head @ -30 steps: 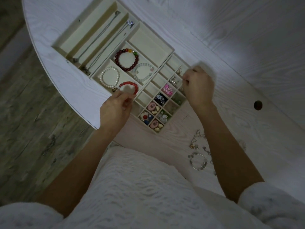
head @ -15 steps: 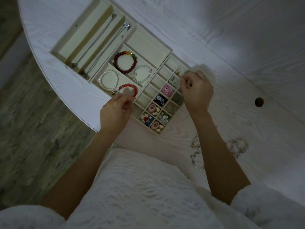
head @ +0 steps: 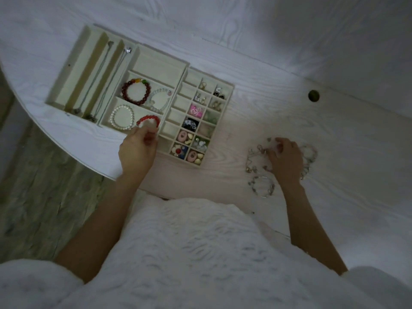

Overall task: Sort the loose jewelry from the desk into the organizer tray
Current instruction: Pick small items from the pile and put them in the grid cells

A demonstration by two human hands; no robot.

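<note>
Loose jewelry [head: 259,162] under right hand [head: 284,158], organizer tray [head: 207,80] by left hand [head: 137,150]

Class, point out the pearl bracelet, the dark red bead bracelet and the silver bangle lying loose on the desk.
pearl bracelet [head: 112,118], head view, left arc of beads.
dark red bead bracelet [head: 125,93], head view, left arc.
silver bangle [head: 263,195], head view, near rim.

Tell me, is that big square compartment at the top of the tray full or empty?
Empty. The large compartment of the organizer tray shows only bare cream lining, while the section below holds a dark red bead bracelet.
</note>
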